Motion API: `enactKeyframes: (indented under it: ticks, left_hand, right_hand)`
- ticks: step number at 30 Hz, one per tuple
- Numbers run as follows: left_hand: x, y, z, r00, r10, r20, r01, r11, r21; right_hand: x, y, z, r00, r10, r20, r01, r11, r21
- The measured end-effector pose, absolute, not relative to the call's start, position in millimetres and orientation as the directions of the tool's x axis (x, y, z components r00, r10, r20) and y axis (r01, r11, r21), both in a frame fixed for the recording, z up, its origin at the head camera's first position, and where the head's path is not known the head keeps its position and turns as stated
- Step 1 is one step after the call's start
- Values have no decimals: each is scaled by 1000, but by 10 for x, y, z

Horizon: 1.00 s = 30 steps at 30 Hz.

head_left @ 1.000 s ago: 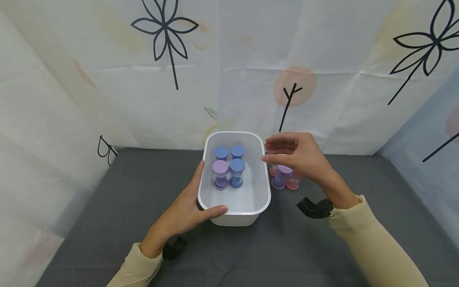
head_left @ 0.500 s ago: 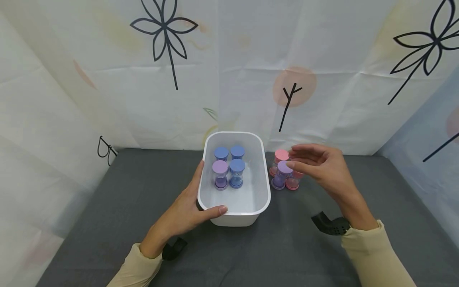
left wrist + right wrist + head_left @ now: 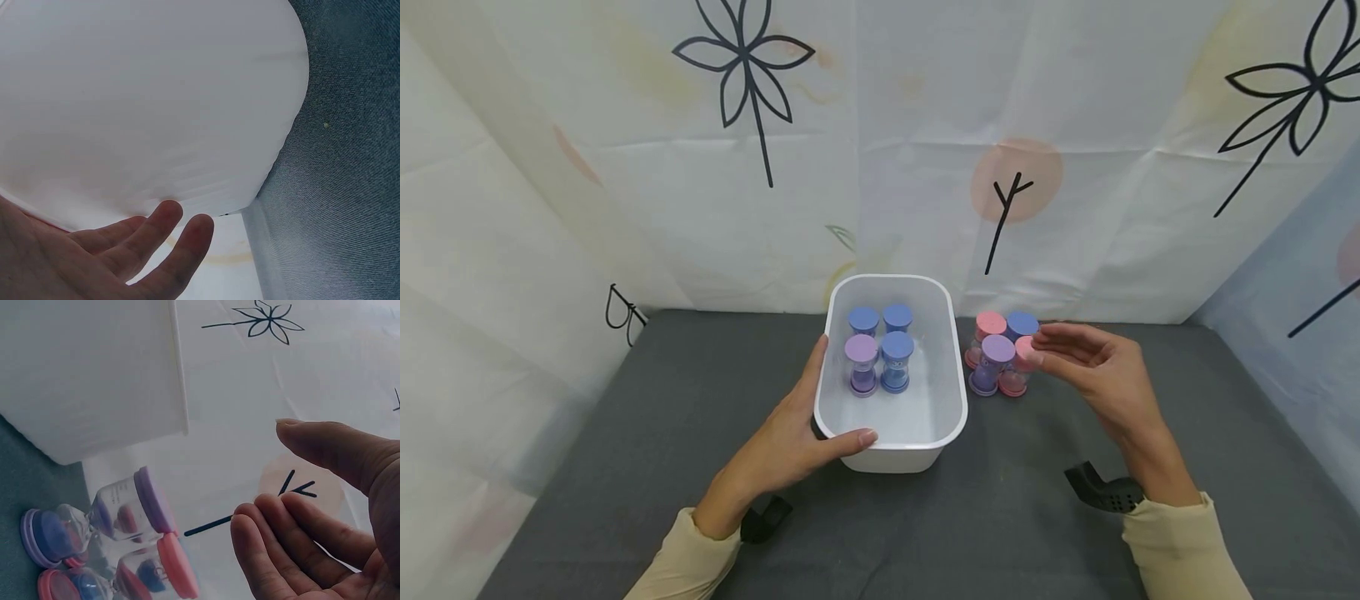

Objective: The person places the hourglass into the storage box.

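Observation:
A white plastic bin (image 3: 922,443) stands on the table, with three blue sand timers (image 3: 897,346) and one purple sand timer (image 3: 861,350) upright inside it. My left hand (image 3: 782,437) holds the bin's near left corner, thumb over the front rim and fingers along the outer left wall. Right of the bin, a purple sand timer (image 3: 997,350), two pink sand timers (image 3: 990,325) and a blue sand timer (image 3: 1021,323) stand bunched together. My right hand (image 3: 1093,367) hovers at this group's right side, fingers and thumb apart with nothing between them; its fingertips overlap the nearer pink timer in the head view.
Dark grey cloth covers the table (image 3: 700,375). A white fabric backdrop (image 3: 910,192) printed with line flowers rises behind the table and along both sides. Each wrist wears a black camera mount (image 3: 1103,489).
My right hand has moved right and toward me, from the bin's right rim to beside the timer group, uncovering the pink and blue timers. The left hand and bin have stayed put.

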<state>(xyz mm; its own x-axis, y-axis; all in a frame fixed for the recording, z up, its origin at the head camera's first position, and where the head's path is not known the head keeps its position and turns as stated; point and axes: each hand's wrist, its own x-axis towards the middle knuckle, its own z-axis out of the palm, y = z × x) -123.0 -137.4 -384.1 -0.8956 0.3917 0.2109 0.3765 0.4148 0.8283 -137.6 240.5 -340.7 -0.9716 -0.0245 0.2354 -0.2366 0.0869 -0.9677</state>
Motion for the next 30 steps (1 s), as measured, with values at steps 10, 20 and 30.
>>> enactKeyframes:
  ticks: [10, 20, 30]
  left_hand:
    - [-1227, -1376, -3842, -898, 388, 208, 371, 412, 832]
    - [-1230, -1370, -3850, -898, 388, 210, 372, 411, 832]
    - [-1236, -1373, -3859, -896, 392, 210, 373, 406, 834]
  right_hand:
    - [-1402, 2505, -3524, -964, 42, 261, -256, 109, -961]
    - [-1481, 2546, -3730, -959, 125, 255, -210, 294, -932]
    - [-1543, 2501, -3871, -970, 124, 209, -142, 405, -903]
